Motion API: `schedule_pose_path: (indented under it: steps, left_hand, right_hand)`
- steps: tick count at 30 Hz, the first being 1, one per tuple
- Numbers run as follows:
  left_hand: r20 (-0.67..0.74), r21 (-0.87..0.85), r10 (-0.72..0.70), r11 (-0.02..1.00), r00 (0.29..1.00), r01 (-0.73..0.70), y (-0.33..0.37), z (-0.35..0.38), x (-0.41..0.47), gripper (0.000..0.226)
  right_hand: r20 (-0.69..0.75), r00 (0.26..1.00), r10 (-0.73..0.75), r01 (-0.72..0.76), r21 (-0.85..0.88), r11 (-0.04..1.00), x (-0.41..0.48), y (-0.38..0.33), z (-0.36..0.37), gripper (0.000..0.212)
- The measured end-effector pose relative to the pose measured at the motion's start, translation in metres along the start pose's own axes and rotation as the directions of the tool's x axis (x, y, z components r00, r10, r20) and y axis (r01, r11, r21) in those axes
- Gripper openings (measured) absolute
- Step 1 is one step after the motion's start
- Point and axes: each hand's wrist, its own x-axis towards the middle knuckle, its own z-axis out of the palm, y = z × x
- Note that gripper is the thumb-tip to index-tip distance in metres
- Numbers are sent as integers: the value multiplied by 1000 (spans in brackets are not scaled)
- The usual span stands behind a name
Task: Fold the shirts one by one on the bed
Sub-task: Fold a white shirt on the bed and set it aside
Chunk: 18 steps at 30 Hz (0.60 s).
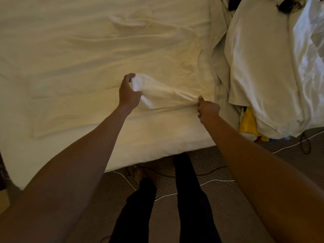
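Note:
A cream-white shirt (78, 109) lies spread flat on the bed (157, 148), hard to tell apart from the sheet of the same colour. My left hand (128, 92) grips a bunched fold of its cloth and lifts it a little off the bed. My right hand (207, 108) pinches the same cloth about a forearm's length to the right, low against the mattress. The fabric is stretched between the two hands.
A heap of white laundry (263, 67) covers the bed's right side, with a yellow garment (249, 123) under its near edge. White and dark cables (217, 181) run over the carpet by my legs. Dark items (285, 5) lie at the top right.

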Motion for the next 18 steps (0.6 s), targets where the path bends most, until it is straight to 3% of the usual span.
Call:
schedule_pose_path:
  steps: [3, 6, 8, 10, 12, 14, 16, 18]
  left_hand:
    - [70, 51, -53, 997, 996, 50, -1, 2, -2, 77]
    - [43, -1, -108, 994, 993, 108, 0, 5, -2, 75]
    - [-11, -35, -157, 987, 988, 156, 2, 8, 2, 65]
    - [-64, -83, -206, 976, 976, 201, 3, 8, 12, 60]
    - [-81, -145, -267, 956, 960, 253, 3, 7, 26, 55]
    - [-33, -162, -320, 937, 947, 310, 4, 7, 41, 51]
    - [36, -123, -313, 941, 949, 315, 7, 8, 50, 52]
    - [76, -104, -237, 964, 969, 244, 11, 10, 57, 63]
  right_hand:
    - [-120, 985, -127, 125, -28, 992, -18, -2, -2, 40]
    - [-214, 862, -459, 407, -248, 879, -40, -8, 2, 41]
    - [-82, 749, -657, 601, -333, 726, -43, -14, 16, 35]
    - [129, 640, -758, 738, -380, 558, -41, -22, 35, 32]
    - [334, 572, -749, 795, -451, 407, -41, -32, 57, 36]
    - [464, 564, -683, 794, -531, 295, -40, -42, 78, 44]
    - [516, 581, -629, 776, -585, 237, -39, -52, 94, 46]
    - [529, 598, -602, 773, -581, 257, -36, -63, 101, 38]
